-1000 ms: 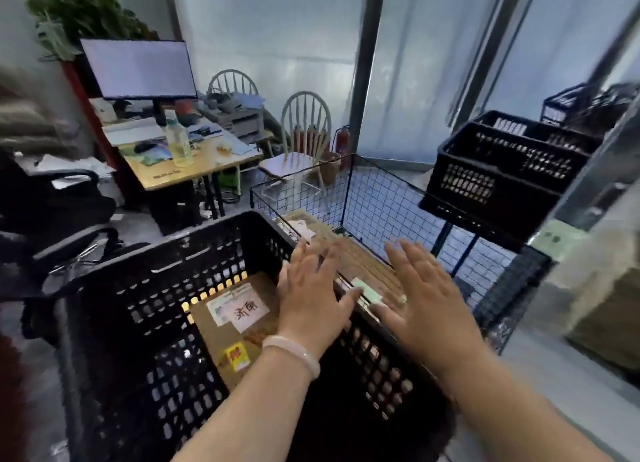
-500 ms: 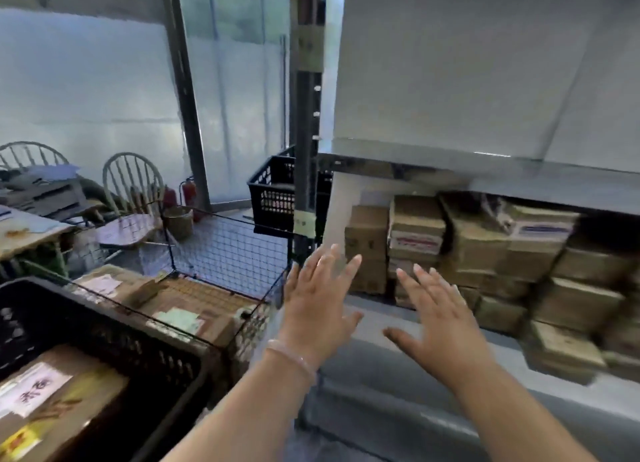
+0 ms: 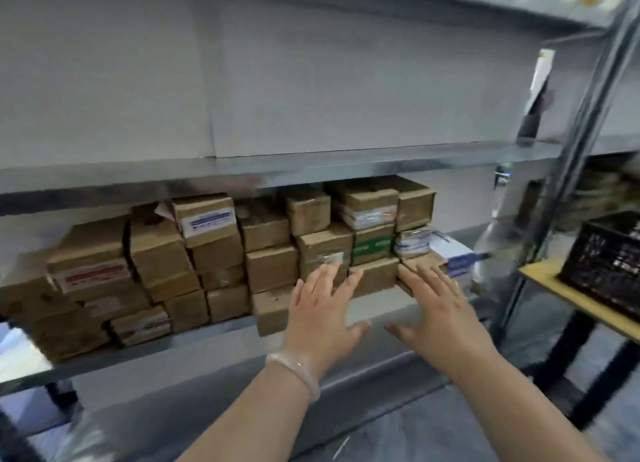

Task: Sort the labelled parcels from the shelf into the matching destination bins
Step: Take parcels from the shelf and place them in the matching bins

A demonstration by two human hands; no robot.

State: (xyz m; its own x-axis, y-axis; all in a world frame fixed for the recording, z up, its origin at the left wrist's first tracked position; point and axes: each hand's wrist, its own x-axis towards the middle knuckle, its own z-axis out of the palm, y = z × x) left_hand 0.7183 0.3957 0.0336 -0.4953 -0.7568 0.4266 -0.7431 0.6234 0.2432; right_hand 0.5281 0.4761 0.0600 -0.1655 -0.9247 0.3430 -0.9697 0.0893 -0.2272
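A grey metal shelf runs along a pale wall, and its lower board is packed with small brown cardboard parcels, stacked three or four high in uneven, leaning columns. To the right, a black plastic lattice crate stands on a yellow-topped surface. It is probably one of the destination bins, though no label on it can be read.

Both hands reach toward the right end of the stack. The left hand, with a pale translucent bracelet at the wrist, and the right hand both have straight, spread fingers with palms forward, so neither grip has hold of anything. The left fingertips overlap a parcel in the middle rows and the right ones overlap a low parcel at the stack's end. The frame is motion-blurred, so I cannot tell whether they touch the cardboard.

The parcels are plain kraft boxes, taped and scuffed, with softened corners. Several carry printed labels: one white with a blue band, one with a red band, one with a green band. A bare brown parcel juts forward over the shelf edge just left of the left hand.

They look light and fairly stiff, with dry cardboard that gives good friction, though the taped faces would be slicker. The best hold is across two opposite side faces, thumb on one and fingers on the other. The columns are tightly packed, so a top or end parcel should come out most cleanly — pulling one from the middle could bring down those above it.
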